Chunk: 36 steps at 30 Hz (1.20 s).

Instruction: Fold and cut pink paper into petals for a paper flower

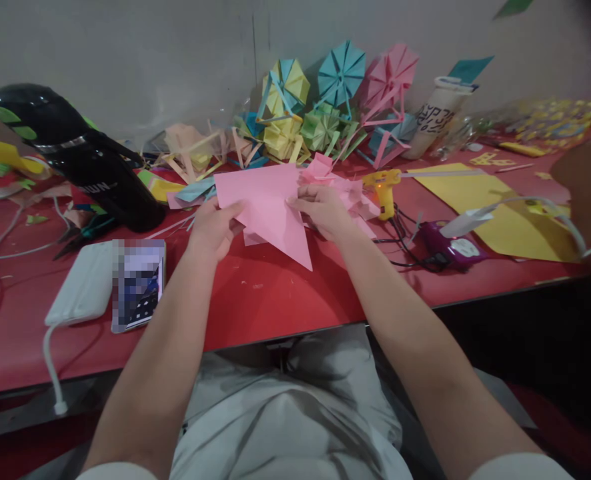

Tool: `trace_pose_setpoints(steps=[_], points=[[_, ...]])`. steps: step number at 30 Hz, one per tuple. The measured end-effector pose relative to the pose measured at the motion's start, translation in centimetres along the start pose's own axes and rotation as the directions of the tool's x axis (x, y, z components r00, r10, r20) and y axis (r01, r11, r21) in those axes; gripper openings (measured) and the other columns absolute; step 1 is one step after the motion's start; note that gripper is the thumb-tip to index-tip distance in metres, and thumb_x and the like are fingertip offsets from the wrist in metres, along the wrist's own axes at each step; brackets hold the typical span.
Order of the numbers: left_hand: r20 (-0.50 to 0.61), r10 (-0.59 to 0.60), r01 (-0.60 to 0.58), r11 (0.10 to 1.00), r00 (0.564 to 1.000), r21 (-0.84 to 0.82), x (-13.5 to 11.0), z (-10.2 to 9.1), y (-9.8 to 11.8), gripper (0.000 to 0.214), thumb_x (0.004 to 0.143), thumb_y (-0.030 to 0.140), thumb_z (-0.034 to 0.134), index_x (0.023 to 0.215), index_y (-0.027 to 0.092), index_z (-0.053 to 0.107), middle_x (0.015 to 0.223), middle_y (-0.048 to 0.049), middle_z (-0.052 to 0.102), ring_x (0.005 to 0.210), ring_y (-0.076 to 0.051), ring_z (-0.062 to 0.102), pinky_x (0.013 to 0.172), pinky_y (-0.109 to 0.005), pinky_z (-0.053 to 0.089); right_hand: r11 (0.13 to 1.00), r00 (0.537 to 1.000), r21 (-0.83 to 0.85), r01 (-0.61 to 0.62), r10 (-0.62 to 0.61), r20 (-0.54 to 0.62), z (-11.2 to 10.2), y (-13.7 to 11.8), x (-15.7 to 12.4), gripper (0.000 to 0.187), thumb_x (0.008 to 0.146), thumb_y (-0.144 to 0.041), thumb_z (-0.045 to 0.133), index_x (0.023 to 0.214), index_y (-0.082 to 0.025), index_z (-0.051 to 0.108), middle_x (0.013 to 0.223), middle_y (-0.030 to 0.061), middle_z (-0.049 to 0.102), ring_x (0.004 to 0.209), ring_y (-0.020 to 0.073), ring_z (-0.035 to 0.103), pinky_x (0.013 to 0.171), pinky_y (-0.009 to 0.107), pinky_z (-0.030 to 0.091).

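A sheet of pink paper (270, 200) is held up above the red table, one corner pointing down toward me. My left hand (215, 227) pinches its left side between thumb and fingers. On the other side, my right hand (320, 210) is closed on the sheet, thumb in front near the upper right edge. Behind and to the right of the sheet lie folded pink paper pieces (348, 193), partly hidden by my right hand. A yellow glue gun (384, 190) with a small lit light rests just beyond them.
Folded paper umbrellas (341, 70) lean along the wall. A black bottle (90, 160) stands at left, behind a white power bank (83, 280) and a phone (140, 283). To the right are a purple power adapter (450, 247), yellow paper (505, 220), cables and a cup (435, 117).
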<state>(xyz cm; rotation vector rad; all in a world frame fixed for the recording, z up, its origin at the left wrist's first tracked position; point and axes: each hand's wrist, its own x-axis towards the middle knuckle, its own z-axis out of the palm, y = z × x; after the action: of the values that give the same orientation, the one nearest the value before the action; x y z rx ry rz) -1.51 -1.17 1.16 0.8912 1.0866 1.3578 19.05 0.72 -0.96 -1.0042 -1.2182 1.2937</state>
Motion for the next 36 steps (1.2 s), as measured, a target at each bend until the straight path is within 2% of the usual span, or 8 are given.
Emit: trace_pose_setpoints(steps=[8, 14, 22, 26, 28, 31, 33, 36], points=[[0.027, 0.037, -0.040, 0.992, 0.999, 0.116, 0.8, -1.5, 0.3, 0.028, 0.063, 0.011, 0.081, 0.088, 0.015, 0.071, 0.088, -0.0065, 0.077, 0.094, -0.026, 0.074, 0.086, -0.042, 0.064, 0.984, 0.976, -0.016, -0.178, 0.179, 0.126, -0.3, -0.9, -0.5, 0.019, 0.072, -0.023, 0.084, 0.081, -0.019, 0.068, 0.084, 0.0044, 0.072, 0.076, 0.0172, 0.068, 0.069, 0.034, 0.060], [0.096, 0.052, -0.061, 0.994, 0.994, 0.086, 0.9, -1.5, 0.2, 0.023, 0.062, 0.011, 0.080, 0.083, 0.014, 0.072, 0.090, -0.0091, 0.078, 0.104, -0.030, 0.073, 0.089, -0.043, 0.063, 0.995, 0.984, 0.010, -0.096, 0.094, 0.152, -0.3, -1.2, -0.7, 0.021, 0.071, -0.027, 0.084, 0.086, -0.020, 0.071, 0.089, 0.0056, 0.077, 0.086, 0.0205, 0.072, 0.086, 0.040, 0.062], [0.115, 0.023, -0.028, 0.999, 0.993, 0.043, 1.2, -1.7, 0.3, 0.023, 0.062, 0.000, 0.067, 0.077, 0.016, 0.073, 0.090, -0.0053, 0.079, 0.103, -0.024, 0.074, 0.095, -0.041, 0.060, 0.986, 0.981, 0.026, -0.165, 0.162, 0.102, -0.7, -0.9, -0.4, 0.017, 0.071, -0.017, 0.076, 0.086, -0.022, 0.069, 0.083, 0.0026, 0.073, 0.079, 0.0185, 0.070, 0.073, 0.034, 0.060], [0.192, -0.004, -0.010, 0.998, 0.981, 0.069, 0.6, -1.6, 1.1, 0.017, 0.062, 0.007, 0.069, 0.074, 0.015, 0.077, 0.099, -0.0078, 0.079, 0.099, -0.023, 0.073, 0.086, -0.033, 0.061, 0.992, 0.992, 0.049, -0.120, 0.118, 0.035, -0.6, -0.8, -0.2, 0.013, 0.071, -0.012, 0.072, 0.070, -0.021, 0.062, 0.068, -0.0018, 0.064, 0.067, 0.0149, 0.065, 0.069, 0.031, 0.057], [0.231, -0.020, 0.000, 0.996, 0.973, 0.085, 0.3, -1.6, 1.5, 0.018, 0.060, 0.008, 0.065, 0.072, 0.014, 0.077, 0.103, -0.0089, 0.079, 0.100, -0.023, 0.072, 0.084, -0.031, 0.060, 0.993, 0.993, 0.019, -0.120, 0.120, 0.012, -0.6, -0.9, -0.1, 0.010, 0.072, -0.011, 0.069, 0.071, -0.020, 0.065, 0.070, -0.0010, 0.066, 0.066, 0.0150, 0.065, 0.071, 0.033, 0.057], [0.339, -0.077, 0.060, 0.996, 0.938, 0.062, -0.1, -1.7, 2.0, 0.023, 0.060, 0.011, 0.056, 0.071, 0.013, 0.076, 0.107, -0.0116, 0.077, 0.109, -0.027, 0.068, 0.090, -0.035, 0.059, 0.993, 0.997, -0.086, -0.076, 0.076, -0.006, -0.9, -1.3, 0.0, 0.011, 0.073, -0.009, 0.068, 0.075, -0.019, 0.072, 0.080, 0.0017, 0.072, 0.074, 0.0162, 0.067, 0.079, 0.036, 0.056], [0.383, -0.112, 0.105, 0.994, 0.917, 0.039, -0.3, -1.8, 2.0, 0.022, 0.066, 0.019, 0.053, 0.068, 0.014, 0.074, 0.105, -0.0135, 0.077, 0.113, -0.029, 0.067, 0.090, -0.037, 0.060, 0.987, 0.999, -0.158, -0.036, 0.040, 0.019, -1.2, -1.4, 0.0, 0.012, 0.073, -0.009, 0.068, 0.074, -0.019, 0.075, 0.084, 0.0030, 0.074, 0.080, 0.0177, 0.069, 0.085, 0.037, 0.056], [0.346, -0.138, 0.094, 0.986, 0.928, 0.140, -0.3, -1.6, 1.5, 0.023, 0.074, 0.031, 0.061, 0.063, 0.016, 0.073, 0.099, -0.0145, 0.077, 0.102, -0.028, 0.069, 0.077, -0.033, 0.060, 0.978, 0.994, -0.208, -0.016, 0.037, 0.099, -1.5, -1.5, -0.1, 0.014, 0.074, -0.010, 0.067, 0.074, -0.019, 0.077, 0.084, 0.0044, 0.076, 0.086, 0.0201, 0.071, 0.088, 0.039, 0.056]])
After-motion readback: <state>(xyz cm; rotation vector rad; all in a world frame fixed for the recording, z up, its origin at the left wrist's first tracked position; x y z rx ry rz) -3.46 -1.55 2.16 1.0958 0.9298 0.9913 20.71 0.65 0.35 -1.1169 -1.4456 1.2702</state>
